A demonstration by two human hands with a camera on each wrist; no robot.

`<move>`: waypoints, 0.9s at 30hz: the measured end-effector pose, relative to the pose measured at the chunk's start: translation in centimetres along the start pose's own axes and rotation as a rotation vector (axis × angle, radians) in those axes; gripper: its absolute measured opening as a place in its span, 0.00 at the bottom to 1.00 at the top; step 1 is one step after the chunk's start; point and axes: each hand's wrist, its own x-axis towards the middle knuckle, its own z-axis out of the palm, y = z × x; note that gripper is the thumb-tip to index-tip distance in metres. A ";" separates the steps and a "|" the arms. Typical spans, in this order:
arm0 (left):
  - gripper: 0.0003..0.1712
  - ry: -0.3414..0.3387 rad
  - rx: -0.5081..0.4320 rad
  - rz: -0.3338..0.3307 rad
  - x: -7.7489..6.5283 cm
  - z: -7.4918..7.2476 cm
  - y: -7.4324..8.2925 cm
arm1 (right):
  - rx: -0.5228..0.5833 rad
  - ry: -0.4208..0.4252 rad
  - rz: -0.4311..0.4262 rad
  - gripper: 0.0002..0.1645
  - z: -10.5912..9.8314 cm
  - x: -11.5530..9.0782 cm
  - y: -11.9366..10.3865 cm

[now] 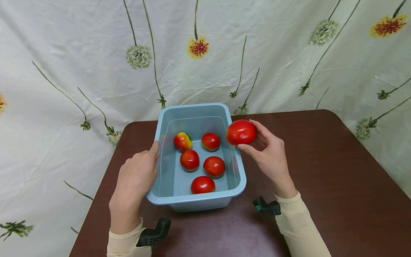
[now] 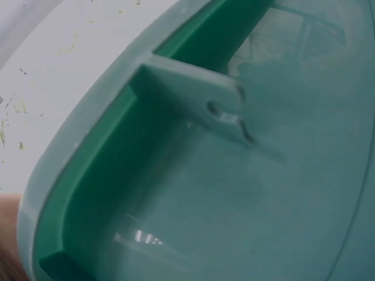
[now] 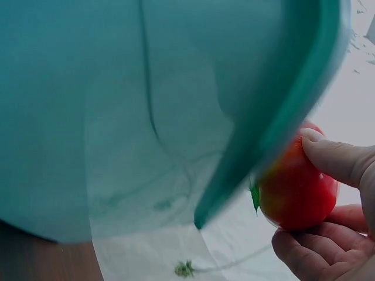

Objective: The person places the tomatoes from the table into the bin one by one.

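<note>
My right hand (image 1: 271,153) holds a red tomato (image 1: 241,132) between thumb and fingers, over the right rim of a light blue plastic tub (image 1: 238,167). In the right wrist view this tomato (image 3: 299,187) shows green leaves, and the tub's rim partly covers it. My left hand (image 1: 135,178) grips the tub's left rim; its thumb is hidden in the head view. Inside the tub lie several red tomatoes, among them a yellow-and-red one (image 1: 183,141) and one near the front wall (image 1: 203,185). The left wrist view shows mostly the rim's ribbed underside (image 2: 193,93).
The tub stands on a dark brown table (image 1: 321,171), near its back edge. Behind hangs a white cloth (image 1: 276,46) with a flower print. Each wrist wears a black camera mount, such as the left one (image 1: 154,233).
</note>
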 end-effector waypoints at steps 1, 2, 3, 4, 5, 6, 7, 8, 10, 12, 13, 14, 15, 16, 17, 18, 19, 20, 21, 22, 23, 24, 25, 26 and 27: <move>0.26 0.000 -0.001 -0.001 0.0 0.0 0.0 | -0.002 -0.013 -0.015 0.41 0.3 -0.1 -0.2; 0.26 -0.001 -0.002 -0.002 0.0 0.0 0.0 | -0.002 -0.024 -0.029 0.42 0.5 -0.2 -0.3; 0.26 -0.001 -0.003 -0.002 0.0 0.1 0.0 | -0.004 -0.032 -0.040 0.42 0.8 -0.3 -0.5; 0.26 -0.002 -0.005 -0.003 0.0 0.1 0.0 | -0.001 -0.041 -0.049 0.42 1.0 -0.4 -0.6; 0.26 -0.002 -0.007 -0.004 0.0 0.1 0.0 | -0.006 -0.047 -0.053 0.42 1.2 -0.5 -0.7; 0.27 -0.002 -0.008 -0.004 0.0 0.1 0.0 | -0.009 -0.052 -0.056 0.42 1.3 -0.6 -0.7; 0.27 -0.002 -0.008 -0.004 0.0 0.1 0.1 | -0.011 -0.056 -0.058 0.42 1.5 -0.6 -0.8; 0.26 -0.002 -0.007 -0.002 0.1 0.0 0.1 | -0.012 -0.061 -0.061 0.42 1.6 -0.6 -0.8; 0.27 0.000 -0.005 0.000 0.1 0.0 0.1 | -0.003 -0.095 -0.070 0.44 1.8 -0.7 -0.9; 0.26 0.001 -0.002 0.003 0.1 -0.1 0.2 | 0.033 -0.161 -0.070 0.48 1.9 -0.7 -0.9; 0.27 0.001 -0.002 0.004 0.1 -0.1 0.2 | 0.052 -0.197 -0.070 0.50 1.9 -0.7 -0.9; 0.27 0.001 -0.002 0.005 0.1 -0.1 0.2 | 0.069 -0.230 -0.068 0.51 1.9 -0.7 -1.0; 0.27 0.001 -0.001 0.004 0.1 -0.2 0.2 | 0.084 -0.260 -0.065 0.53 1.9 -0.7 -1.1; 0.27 0.000 -0.002 0.004 0.1 -0.2 0.2 | 0.091 -0.280 -0.062 0.53 1.8 -0.8 -1.1; 0.27 0.000 -0.003 0.003 0.1 -0.2 0.2 | 0.086 -0.286 -0.059 0.53 1.8 -0.8 -1.1; 0.27 0.000 -0.005 0.003 0.0 -0.2 0.2 | 0.074 -0.282 -0.063 0.52 1.8 -0.8 -1.1; 0.27 -0.001 -0.006 0.002 0.0 -0.1 0.2 | 0.059 -0.272 -0.063 0.51 1.7 -0.8 -1.1; 0.27 0.000 -0.007 0.001 0.0 -0.1 0.2 | 0.046 -0.259 -0.062 0.50 1.6 -0.8 -1.1; 0.27 -0.001 -0.009 0.000 0.0 -0.1 0.2 | 0.035 -0.245 -0.063 0.48 1.6 -0.8 -1.1; 0.27 -0.002 -0.010 -0.001 0.0 -0.1 0.2 | 0.026 -0.231 -0.061 0.47 1.5 -0.8 -1.1; 0.27 -0.003 -0.012 -0.003 0.0 -0.1 0.3 | 0.023 -0.218 -0.057 0.46 1.5 -0.8 -1.1; 0.27 -0.003 -0.012 -0.003 0.0 -0.1 0.3 | 0.022 -0.208 -0.052 0.45 1.5 -0.8 -1.0; 0.27 -0.006 -0.014 -0.005 0.0 -0.1 0.3 | 0.022 -0.199 -0.046 0.44 1.4 -0.8 -1.1; 0.27 -0.008 -0.015 -0.007 0.0 -0.1 0.3 | 0.018 -0.188 -0.042 0.44 1.4 -0.8 -1.1; 0.27 -0.011 -0.016 -0.008 0.0 -0.1 0.3 | 0.015 -0.179 -0.037 0.43 1.3 -0.8 -1.1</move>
